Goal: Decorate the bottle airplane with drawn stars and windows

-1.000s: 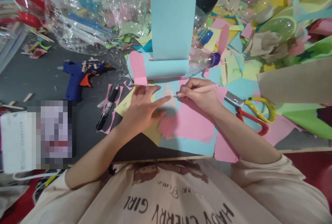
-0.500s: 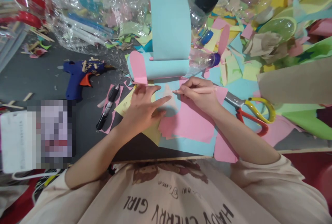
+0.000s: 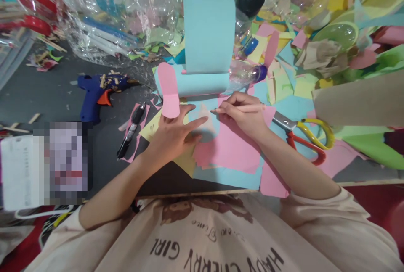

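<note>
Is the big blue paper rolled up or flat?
Partly rolled: the light-blue round-topped paper sheet curls into a tube at its lower end.

One head-worn camera looks forward and steeply down from above the wearer's chest, close over the left hand [image 3: 172, 133] and the right hand [image 3: 244, 118], whose thin pink pencil [image 3: 249, 107] sits near frame centre; dark grey tabletop [image 3: 47, 95] spans the upper half, cream printed shirt [image 3: 205, 230] the bottom edge.

matt pink paper [image 3: 233, 146], crinkled glossy plastic [image 3: 126, 11]
</note>
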A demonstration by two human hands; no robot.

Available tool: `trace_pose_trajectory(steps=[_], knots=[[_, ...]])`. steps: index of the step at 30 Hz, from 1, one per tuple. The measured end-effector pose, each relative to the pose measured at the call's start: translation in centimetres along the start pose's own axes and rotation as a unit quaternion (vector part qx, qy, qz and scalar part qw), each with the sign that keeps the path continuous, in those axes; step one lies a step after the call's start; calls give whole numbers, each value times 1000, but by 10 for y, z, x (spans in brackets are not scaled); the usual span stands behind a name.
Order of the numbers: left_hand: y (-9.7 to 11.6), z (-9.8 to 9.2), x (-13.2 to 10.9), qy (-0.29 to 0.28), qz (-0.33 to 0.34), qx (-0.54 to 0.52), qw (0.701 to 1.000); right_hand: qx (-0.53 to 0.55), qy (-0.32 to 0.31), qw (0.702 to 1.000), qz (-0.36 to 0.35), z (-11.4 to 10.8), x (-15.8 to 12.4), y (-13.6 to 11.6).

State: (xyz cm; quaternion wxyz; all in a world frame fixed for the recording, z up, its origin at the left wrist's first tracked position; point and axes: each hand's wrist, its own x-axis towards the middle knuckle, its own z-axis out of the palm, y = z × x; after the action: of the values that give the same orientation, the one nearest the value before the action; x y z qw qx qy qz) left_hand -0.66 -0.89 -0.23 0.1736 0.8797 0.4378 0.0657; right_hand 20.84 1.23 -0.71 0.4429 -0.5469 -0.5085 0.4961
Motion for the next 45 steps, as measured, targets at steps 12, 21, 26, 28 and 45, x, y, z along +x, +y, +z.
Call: trace_pose_trajectory(steps=[12,21,26,28,45], knots=[[0,0,-1,-11,-3,-3,1000,-54,-31,998,6,-3,1,-3],[-5,4,0,35,35,10,999,-2,13,1000,6,-1,3,-2],[-1,1,-1,20,15,4,1000,-8,-11,1000,3,-1,1,1],[1,-1,-1,11,9,-6,1000,-11,-16,1000,3,-1,1,1],[-1,2,-2,13,12,-10,1000,-18,16,1000,7,0,1,-2]])
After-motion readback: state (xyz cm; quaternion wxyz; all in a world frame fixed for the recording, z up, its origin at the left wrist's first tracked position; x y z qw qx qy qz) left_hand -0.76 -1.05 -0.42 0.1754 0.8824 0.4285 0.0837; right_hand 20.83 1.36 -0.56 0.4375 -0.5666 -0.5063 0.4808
